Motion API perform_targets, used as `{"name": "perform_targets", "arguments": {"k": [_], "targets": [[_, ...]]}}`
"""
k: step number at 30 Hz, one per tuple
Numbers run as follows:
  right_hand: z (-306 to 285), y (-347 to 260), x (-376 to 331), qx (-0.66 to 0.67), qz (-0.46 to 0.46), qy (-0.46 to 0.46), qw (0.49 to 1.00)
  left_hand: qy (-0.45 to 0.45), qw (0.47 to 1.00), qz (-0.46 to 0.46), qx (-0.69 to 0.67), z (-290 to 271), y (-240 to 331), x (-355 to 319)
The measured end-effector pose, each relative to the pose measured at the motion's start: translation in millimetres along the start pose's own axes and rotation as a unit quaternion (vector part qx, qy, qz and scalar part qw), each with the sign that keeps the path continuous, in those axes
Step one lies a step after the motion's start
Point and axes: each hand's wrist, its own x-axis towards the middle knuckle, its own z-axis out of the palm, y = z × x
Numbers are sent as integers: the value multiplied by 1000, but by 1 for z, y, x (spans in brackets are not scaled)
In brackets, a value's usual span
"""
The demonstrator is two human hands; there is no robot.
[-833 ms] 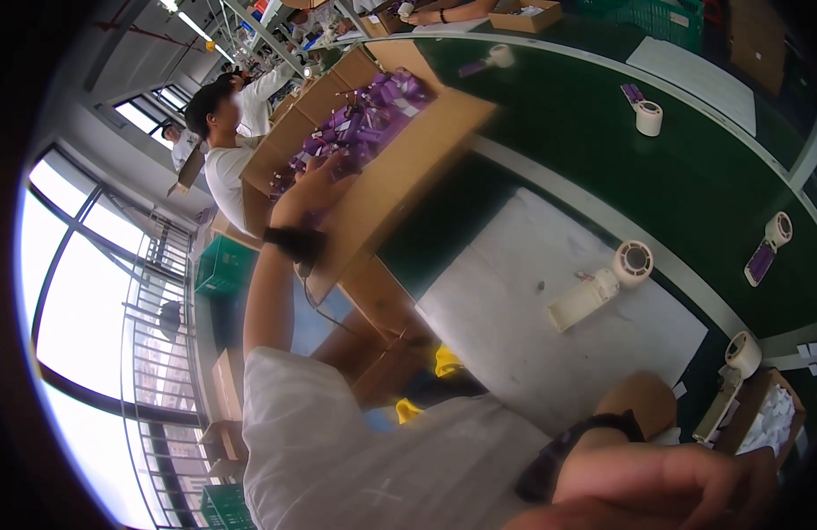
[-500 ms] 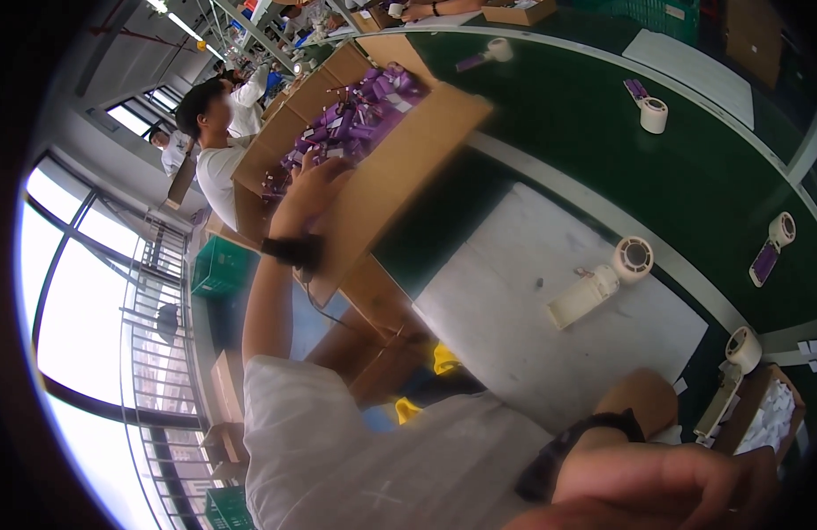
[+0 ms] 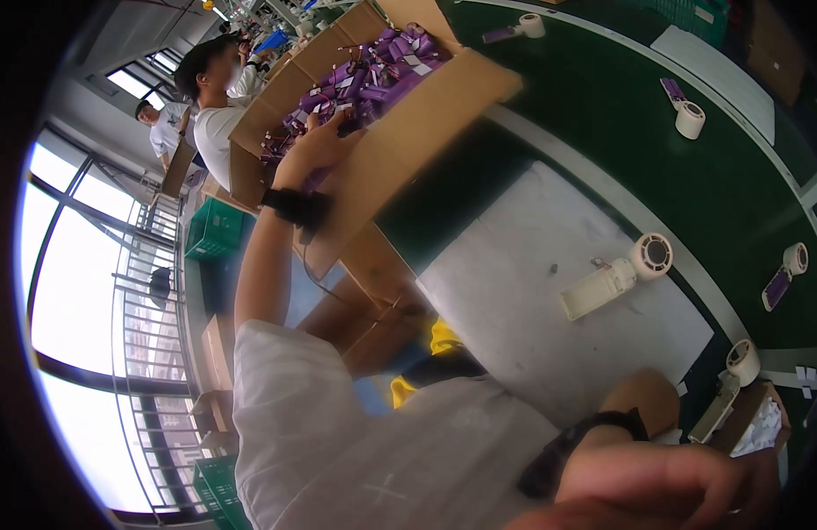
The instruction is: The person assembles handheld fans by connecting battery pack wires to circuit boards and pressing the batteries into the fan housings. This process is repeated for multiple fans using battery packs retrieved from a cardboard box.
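Note:
My left hand point(image 3: 318, 148) reaches over the wall of a cardboard box point(image 3: 444, 119), its fingers apart among purple battery packs point(image 3: 386, 84) with thin wires. It touches the packs at the near side, and I see none held. My right hand point(image 3: 656, 481) is low at the right edge, close to the camera; its fingers look loosely bent and apart with nothing visible in them, though part is cut off. On the white mat point(image 3: 514, 265) before me lies a white handheld fan point(image 3: 653, 256) with its handle shell point(image 3: 596, 290) open and a small wire end showing.
More fans with purple packs in their handles, such as one fan point(image 3: 688, 119), lie on the green belt point(image 3: 603, 97). Another fan point(image 3: 741, 362) leans by a small box of white pieces point(image 3: 763, 428) at right. A co-worker point(image 3: 216, 115) stands beyond the battery box; green crates point(image 3: 216, 228) are at left.
The view has shifted slightly, so the box, mat and fans sit differently in the picture. My left hand stays among the battery packs, its fingers a little lower in them. My right hand has hardly moved.

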Motion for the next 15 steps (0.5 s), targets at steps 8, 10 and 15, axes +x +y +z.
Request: {"name": "perform_targets", "arguments": {"k": [8,10,15], "targets": [[-3,-16,3,-36,58,-22,997,-5,999,4,40,-1,17,11],[-2,-9,2,-14,34,-13,999,-12,999,23,48,-6,20,10],[-1,-13,2,-8,50,-8,999,11,995,42,92,-5,24,-1]]}}
